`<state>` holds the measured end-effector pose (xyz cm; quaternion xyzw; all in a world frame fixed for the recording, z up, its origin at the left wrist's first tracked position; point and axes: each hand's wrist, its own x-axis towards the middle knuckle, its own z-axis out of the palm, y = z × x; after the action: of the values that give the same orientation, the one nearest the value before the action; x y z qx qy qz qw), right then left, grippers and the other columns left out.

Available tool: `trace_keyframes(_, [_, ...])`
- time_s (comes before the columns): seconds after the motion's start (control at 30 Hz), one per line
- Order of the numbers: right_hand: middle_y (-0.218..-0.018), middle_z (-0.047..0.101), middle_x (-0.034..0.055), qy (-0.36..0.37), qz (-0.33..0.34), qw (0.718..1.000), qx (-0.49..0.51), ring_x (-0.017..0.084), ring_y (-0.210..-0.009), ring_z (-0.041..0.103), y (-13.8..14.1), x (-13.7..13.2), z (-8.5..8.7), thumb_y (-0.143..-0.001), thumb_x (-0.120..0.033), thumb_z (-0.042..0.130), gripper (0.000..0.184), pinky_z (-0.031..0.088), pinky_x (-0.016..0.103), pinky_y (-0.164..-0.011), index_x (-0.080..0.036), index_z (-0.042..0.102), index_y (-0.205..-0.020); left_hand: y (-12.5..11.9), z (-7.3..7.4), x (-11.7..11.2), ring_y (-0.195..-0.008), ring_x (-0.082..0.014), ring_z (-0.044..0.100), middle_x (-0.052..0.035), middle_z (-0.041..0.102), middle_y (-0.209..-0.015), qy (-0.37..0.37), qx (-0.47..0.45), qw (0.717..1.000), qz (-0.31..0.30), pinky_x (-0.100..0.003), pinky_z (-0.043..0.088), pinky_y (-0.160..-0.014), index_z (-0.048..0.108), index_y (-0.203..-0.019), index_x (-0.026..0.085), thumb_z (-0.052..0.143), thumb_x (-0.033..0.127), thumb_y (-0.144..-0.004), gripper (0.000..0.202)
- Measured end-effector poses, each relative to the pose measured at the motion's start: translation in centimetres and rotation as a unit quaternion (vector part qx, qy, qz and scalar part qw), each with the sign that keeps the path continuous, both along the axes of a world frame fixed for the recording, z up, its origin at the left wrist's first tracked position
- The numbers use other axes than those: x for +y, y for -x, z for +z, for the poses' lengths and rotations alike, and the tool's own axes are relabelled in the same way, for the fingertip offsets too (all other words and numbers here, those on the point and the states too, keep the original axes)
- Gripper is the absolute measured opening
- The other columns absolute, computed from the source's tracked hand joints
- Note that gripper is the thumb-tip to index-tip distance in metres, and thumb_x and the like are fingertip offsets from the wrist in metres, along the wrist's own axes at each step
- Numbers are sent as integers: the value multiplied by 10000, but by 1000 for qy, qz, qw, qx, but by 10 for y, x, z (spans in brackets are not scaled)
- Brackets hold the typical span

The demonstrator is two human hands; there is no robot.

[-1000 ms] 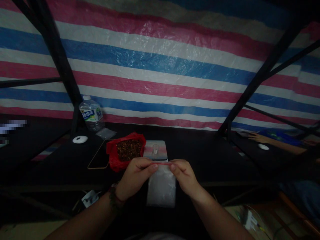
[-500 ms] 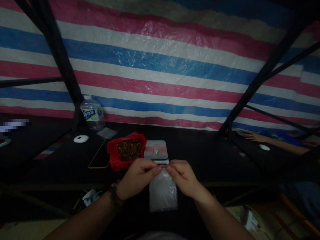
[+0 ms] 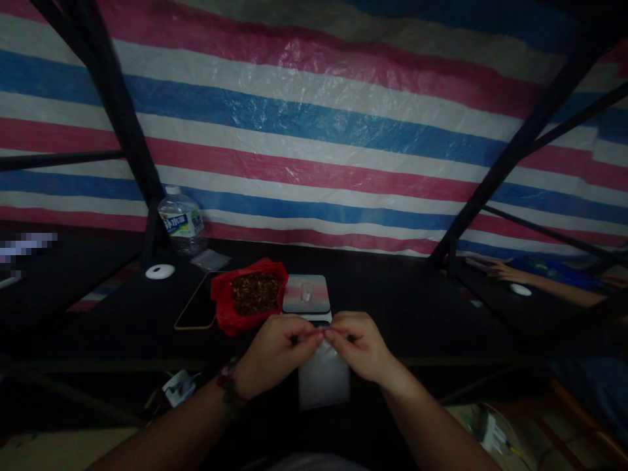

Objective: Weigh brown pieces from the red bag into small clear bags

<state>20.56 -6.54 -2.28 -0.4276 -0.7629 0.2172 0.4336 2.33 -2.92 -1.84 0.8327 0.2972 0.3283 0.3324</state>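
Observation:
A clear plastic bag [image 3: 324,379] hangs from my hands in front of the table edge, its top rim pinched between both sets of fingers. My left hand [image 3: 282,347] grips the rim from the left, thumb against fingertips. From the other side my right hand [image 3: 360,343] does the same, and the two thumbs almost meet. Just beyond the hands lies a small flat scale [image 3: 294,297] with a little clear cup [image 3: 307,292] on its plate. Left of it, a red bag [image 3: 226,307] stands wide open, full of brown dried pieces [image 3: 255,292].
A phone [image 3: 196,307] lies left of the red bag. Behind it are a flat plastic packet [image 3: 210,260], a large clear bottle [image 3: 181,226] and a white oval object [image 3: 160,271]. At far right, another person's arm [image 3: 549,284] rests by a white object [image 3: 520,290]. Dark metal posts [image 3: 125,137] flank the table.
My hands have drawn closer together along the bag's rim, and the bag has shifted slightly right. At far right, the other person's hand has moved a little.

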Motion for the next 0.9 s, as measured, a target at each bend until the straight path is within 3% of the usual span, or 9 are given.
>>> trace_keyframes(0.1, [-526,459,-14,-14,17,1000,-13,90,-518,434,2,-1,0,-901,-340,506,413,318,219,-507,-161,520,-529,4,2,4,-506,-74,381,47,390,-512,41,13,998,-39,-190,273,-480,501,-521,141,534,286,-824,337])
trace_keyframes(0.27, [-519,454,-19,-22,56,998,-31,89,-518,433,6,-2,-1,-908,-326,499,410,311,228,-523,-160,526,-534,11,4,8,-530,-79,429,38,465,-547,57,47,992,-98,-184,307,-502,596,-624,130,536,241,-809,223])
trace_keyframes(0.5, [-586,578,13,42,27,998,46,108,-548,497,4,3,-7,-859,-469,569,385,364,219,-528,-146,679,-680,11,4,7,-529,-84,476,12,517,-551,-24,-17,999,-45,-187,321,-507,631,-600,132,545,265,-831,280])
trace_keyframes(0.7, [-562,530,-8,95,0,991,98,93,-529,437,-7,9,-9,-843,-481,582,422,348,210,-509,-140,621,-598,10,2,11,-521,-89,464,10,514,-549,-21,-48,998,24,-192,322,-498,642,-613,127,549,285,-826,281])
trace_keyframes(0.9, [-745,637,30,157,39,981,109,123,-647,526,-7,9,-9,-851,-463,582,342,422,226,-586,-139,691,-864,9,0,11,-532,-92,466,12,511,-550,-21,-35,999,10,-194,323,-501,632,-596,130,540,279,-822,286])
